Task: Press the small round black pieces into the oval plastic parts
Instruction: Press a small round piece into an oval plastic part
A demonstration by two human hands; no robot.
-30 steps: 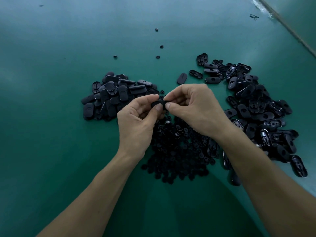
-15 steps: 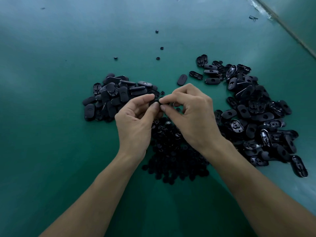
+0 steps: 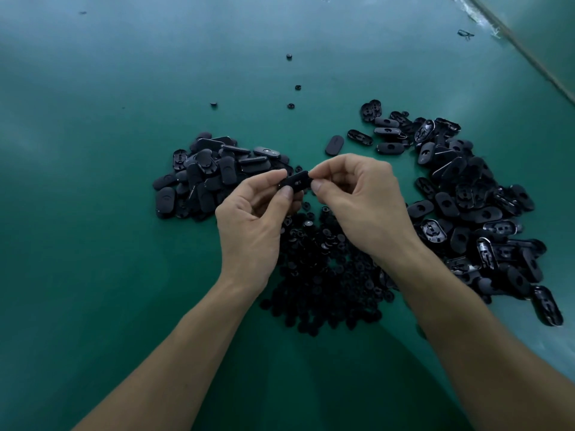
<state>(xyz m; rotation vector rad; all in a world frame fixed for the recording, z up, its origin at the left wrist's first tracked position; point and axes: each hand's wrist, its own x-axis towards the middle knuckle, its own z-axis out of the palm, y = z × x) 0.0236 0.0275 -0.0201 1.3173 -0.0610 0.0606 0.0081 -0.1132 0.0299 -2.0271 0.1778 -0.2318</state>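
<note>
The oval plastic part (image 3: 295, 181), mid-frame, is partly hidden by our fingertips (image 3: 287, 191). Our left hand (image 3: 252, 227) and right hand (image 3: 365, 206) pinch its opposite ends between thumb and forefinger.

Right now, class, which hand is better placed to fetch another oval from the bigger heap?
Right, probably. Both hands pinch one black oval plastic part, but the right hand is nearest the bigger heap; the left hand, the smaller heap.

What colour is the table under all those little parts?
The table is teal green; the head view shows it.
</note>
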